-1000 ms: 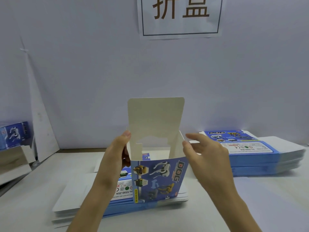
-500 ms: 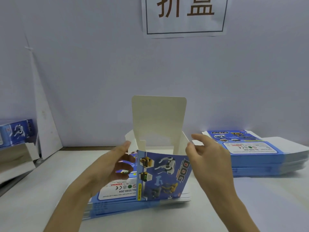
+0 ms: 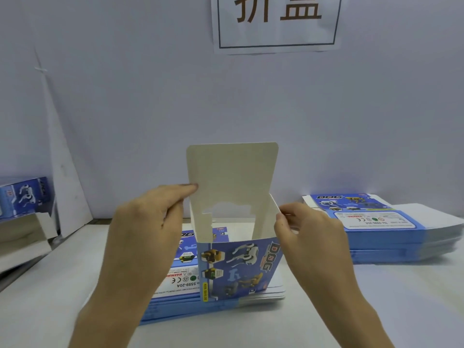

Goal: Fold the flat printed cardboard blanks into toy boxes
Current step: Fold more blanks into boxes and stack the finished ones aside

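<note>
Half-made toy box [image 3: 238,267] stands upright atop the centre stack of flat blanks [image 3: 175,280] on the worktop [image 3: 401,310]. Printed DOG side faces the person, top open, w/ the tall lid flap [image 3: 233,172] sticking straight up at the back. Right hand [image 3: 308,234]: grip clamped, thumb & fingers pinching the top of the box's right wall. Left hand [image 3: 150,222]: fingertips at the flap's left edge; can't tell if its grip holds anything. Second blank stack [image 3: 376,232] lies well to the right.
</note>
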The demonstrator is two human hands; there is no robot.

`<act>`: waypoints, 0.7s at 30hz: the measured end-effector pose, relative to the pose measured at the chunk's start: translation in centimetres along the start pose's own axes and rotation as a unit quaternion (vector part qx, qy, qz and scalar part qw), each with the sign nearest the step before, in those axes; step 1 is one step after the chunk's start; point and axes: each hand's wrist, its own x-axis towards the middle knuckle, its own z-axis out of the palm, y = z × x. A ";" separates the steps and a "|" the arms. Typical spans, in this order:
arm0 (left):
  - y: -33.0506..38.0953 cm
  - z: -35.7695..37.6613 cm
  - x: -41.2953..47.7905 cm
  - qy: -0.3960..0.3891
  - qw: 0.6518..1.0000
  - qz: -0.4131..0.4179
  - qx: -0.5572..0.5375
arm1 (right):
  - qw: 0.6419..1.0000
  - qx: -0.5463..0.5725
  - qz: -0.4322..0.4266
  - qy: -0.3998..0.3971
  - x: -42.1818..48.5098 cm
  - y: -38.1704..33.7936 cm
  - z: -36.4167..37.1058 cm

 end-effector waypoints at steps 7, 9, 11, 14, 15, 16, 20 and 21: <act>1.6 1.2 -0.9 -0.047 0.976 -0.128 0.171 | 1.000 0.007 0.021 -0.006 0.2 0.2 0.3; 1.4 2.0 -1.0 -0.059 0.969 -0.143 0.194 | 0.999 0.029 0.034 -0.014 0.3 0.3 0.2; 0.9 2.3 -1.0 -0.049 0.976 -0.179 0.115 | 0.998 0.057 0.031 -0.018 0.3 0.4 0.2; -0.3 1.8 -0.5 -0.033 0.972 -0.234 0.001 | 0.991 0.128 0.039 -0.025 0.4 0.5 -0.2; -0.6 1.5 -0.4 -0.038 0.968 -0.248 -0.021 | 0.988 0.143 0.045 -0.032 0.4 0.6 -0.4; -0.9 1.3 -0.3 -0.043 0.963 -0.263 -0.040 | 0.986 0.153 0.051 -0.038 0.5 0.8 -0.4; -0.5 1.2 -0.4 -0.103 0.966 -0.228 -0.063 | 0.990 0.130 0.058 -0.023 0.7 1.0 -0.4; -0.3 1.5 -0.7 -0.120 0.970 -0.206 -0.055 | 0.992 0.111 0.057 -0.016 0.7 1.0 -0.3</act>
